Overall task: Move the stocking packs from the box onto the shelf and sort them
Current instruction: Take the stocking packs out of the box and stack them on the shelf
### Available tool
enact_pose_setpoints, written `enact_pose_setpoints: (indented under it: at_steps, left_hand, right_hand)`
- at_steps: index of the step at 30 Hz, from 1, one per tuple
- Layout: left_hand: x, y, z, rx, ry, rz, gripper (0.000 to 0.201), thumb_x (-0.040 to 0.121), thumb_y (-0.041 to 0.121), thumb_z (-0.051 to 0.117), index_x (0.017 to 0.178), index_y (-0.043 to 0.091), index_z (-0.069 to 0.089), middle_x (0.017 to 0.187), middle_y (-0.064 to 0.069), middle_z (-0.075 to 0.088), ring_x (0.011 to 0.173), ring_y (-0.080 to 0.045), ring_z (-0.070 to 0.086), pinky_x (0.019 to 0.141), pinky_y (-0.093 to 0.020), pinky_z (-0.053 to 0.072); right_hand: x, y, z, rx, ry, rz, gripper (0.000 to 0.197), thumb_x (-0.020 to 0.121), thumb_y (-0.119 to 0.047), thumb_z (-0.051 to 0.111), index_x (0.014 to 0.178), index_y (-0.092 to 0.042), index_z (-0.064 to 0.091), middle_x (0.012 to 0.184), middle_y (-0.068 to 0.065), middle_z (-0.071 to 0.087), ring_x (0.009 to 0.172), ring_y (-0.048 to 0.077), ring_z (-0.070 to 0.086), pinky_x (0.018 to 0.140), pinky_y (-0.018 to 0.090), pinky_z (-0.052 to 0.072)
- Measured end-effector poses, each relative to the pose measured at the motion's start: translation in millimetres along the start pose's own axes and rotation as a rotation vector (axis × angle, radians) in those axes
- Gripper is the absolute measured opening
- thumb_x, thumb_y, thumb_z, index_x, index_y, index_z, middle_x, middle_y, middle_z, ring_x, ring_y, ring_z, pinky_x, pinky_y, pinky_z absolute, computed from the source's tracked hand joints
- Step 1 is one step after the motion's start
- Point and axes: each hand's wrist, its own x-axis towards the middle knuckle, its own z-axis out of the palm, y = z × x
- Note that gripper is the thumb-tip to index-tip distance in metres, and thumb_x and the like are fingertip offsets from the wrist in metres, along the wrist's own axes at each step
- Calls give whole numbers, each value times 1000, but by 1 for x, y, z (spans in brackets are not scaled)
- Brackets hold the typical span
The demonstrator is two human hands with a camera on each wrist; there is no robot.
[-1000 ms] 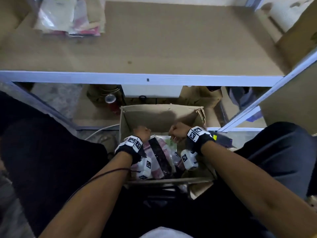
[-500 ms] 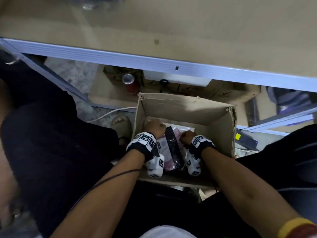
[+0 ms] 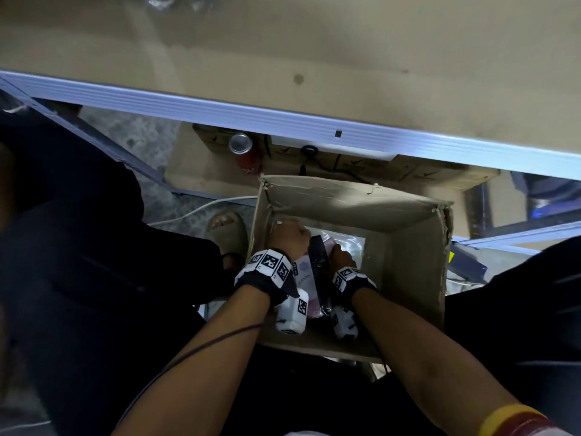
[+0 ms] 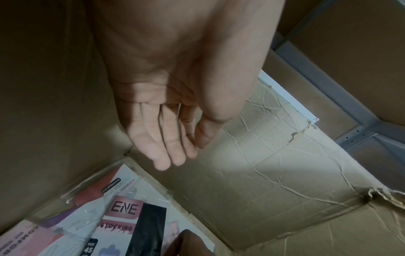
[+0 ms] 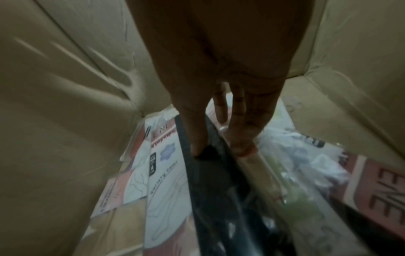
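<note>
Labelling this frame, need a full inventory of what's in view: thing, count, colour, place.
cardboard box: one, brown, open, on the floor below the shelf edge
stocking packs: several, exact count unclear, pink and white with black stockings, inside the box
shelf: one, tan board with pale metal edge, top of the head view
can: one, red with silver top, under the shelf
cable: one, white, on the floor
sandal: one, beige, left of the box
left hand: open, in the box, holds nothing
right hand: pinches a black stocking pack
</note>
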Motion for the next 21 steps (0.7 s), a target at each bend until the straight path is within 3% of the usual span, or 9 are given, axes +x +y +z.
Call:
enact_pose_setpoints:
  at_steps: [4,7,10,13,16,18,21]
  left_hand:
    - [-1,2,1,12,40,-3,29,97,21,49,99,4,72,110,-13,71,112,-28,62,100,-33,48]
    - [1,2,4,-14,16,-13,26,96,23,51,97,6,70,106,-14,72,105,-32,65,96,-38,52]
    - [3,-1,7,-27,17,-2,25,96,22,50,95,5,68,104,-18,71,103,-35,65,95,-40,52]
    - [5,-3,7,-37,43,4,27,98,21,51,101,2,69,107,-17,71,106,-33,65,96,-40,52]
    - [5,-1,4,-43,85,8,30,100,19,50,105,-3,69,109,-20,70,104,-34,66,94,-38,53]
    - [5,1,2,-39,91,-1,32,100,19,48,103,-5,69,108,-22,71,105,-34,65,93,-36,52]
    - [4,2,0,-36,87,-8,31,99,18,49,106,-5,69,109,-21,71,106,-34,65,91,-35,52]
  right_hand:
    - [1,-1,2,-30,21,17,61,96,-37,57,145,-7,35,144,20,46,132,35,48,108,47,42]
    - [0,-1,-4,-7,-71,73,59,100,-47,44,150,-18,30,150,17,42,135,36,45,111,52,39]
    - [1,3,-13,-105,-107,5,49,101,-32,47,148,-20,36,150,8,43,136,31,46,113,46,38]
    - [1,-1,-20,-180,-76,-98,35,100,-17,52,134,-7,51,138,15,55,126,29,54,105,33,43]
    - [7,-10,-18,-224,-123,-103,38,99,-18,54,132,1,53,134,17,57,124,27,55,103,28,40]
    - [10,-15,-9,-330,-162,-135,40,99,-23,55,133,-2,55,137,17,55,126,28,54,107,30,40]
    - [12,-19,9,-518,-185,-169,52,101,-29,54,147,-10,43,151,20,40,139,35,40,114,45,36]
